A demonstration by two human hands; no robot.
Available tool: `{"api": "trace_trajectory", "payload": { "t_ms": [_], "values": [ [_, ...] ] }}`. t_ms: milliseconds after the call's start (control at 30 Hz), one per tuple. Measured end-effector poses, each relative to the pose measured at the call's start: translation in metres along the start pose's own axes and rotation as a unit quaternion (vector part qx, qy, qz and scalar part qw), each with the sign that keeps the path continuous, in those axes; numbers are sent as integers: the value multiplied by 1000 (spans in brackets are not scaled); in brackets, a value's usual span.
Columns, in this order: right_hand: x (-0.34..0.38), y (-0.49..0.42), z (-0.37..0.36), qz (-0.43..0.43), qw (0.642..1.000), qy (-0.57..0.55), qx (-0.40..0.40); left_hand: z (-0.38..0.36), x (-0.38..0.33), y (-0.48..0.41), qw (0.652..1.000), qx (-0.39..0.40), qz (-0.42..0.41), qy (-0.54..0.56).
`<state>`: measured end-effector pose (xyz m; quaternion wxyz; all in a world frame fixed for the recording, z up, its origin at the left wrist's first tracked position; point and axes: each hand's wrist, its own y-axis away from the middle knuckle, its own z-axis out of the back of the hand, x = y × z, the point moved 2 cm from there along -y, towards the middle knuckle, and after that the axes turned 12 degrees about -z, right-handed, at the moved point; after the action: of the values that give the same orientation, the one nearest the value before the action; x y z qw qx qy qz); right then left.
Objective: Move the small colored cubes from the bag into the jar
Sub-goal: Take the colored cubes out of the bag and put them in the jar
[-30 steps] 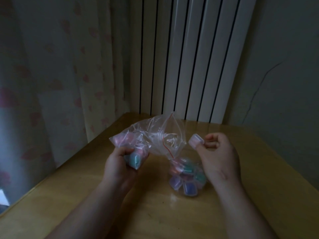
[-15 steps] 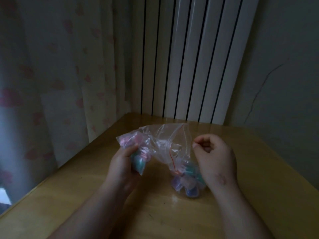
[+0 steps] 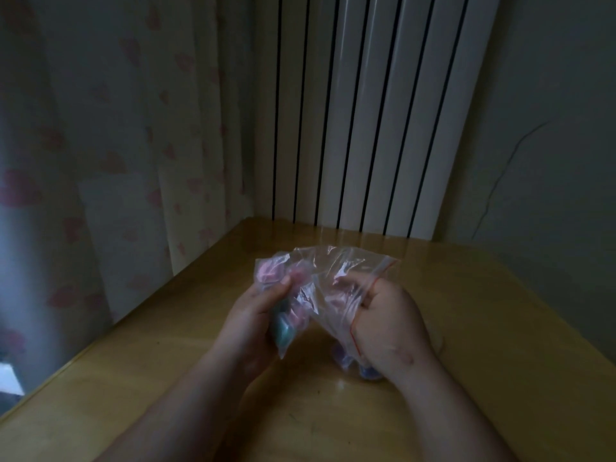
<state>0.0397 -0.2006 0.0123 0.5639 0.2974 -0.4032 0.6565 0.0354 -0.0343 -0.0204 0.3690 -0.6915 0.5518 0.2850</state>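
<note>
Bag (image 3: 336, 278), clear plastic w/ red zip line, sits between both hands above the wooden table (image 3: 166, 378). Left hand (image 3: 253, 315) is wrapped tight round the bag's closed end, thumb pressing on top. Cubes (image 3: 283, 328) are bunched inside that grip: teal one just under the palm edge, pink ones above the thumb. Right hand (image 3: 390, 325) is pushed into the bag's open mouth, fingers curled inside the plastic; can't tell if they've got a cube, film hides the tips. Red zip line runs across the right hand's knuckles & down along its inner edge. Jar (image 3: 353, 365) stands on the table directly under the right hand, mostly hidden by it; purple & blue cubes show thru its wall.
</note>
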Motion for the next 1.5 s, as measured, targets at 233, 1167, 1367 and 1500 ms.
{"api": "trace_trajectory", "payload": {
  "t_ms": [233, 1167, 1367, 1500],
  "values": [
    [9, 8, 0, 31, 999, 13, 29, 0, 1, 3, 995, 86, 26, -35],
    [9, 6, 35, -32, 982, -52, -180, 3, -7, 2, 989, -135, -26, 57],
    [0, 1, 44, -43, 978, -46, -201, 3, -10, 2, 983, -166, -27, 80],
    [-4, -1, 43, -39, 973, -32, -225, 5, -12, 2, 980, -173, -28, 89]
  ]
}}
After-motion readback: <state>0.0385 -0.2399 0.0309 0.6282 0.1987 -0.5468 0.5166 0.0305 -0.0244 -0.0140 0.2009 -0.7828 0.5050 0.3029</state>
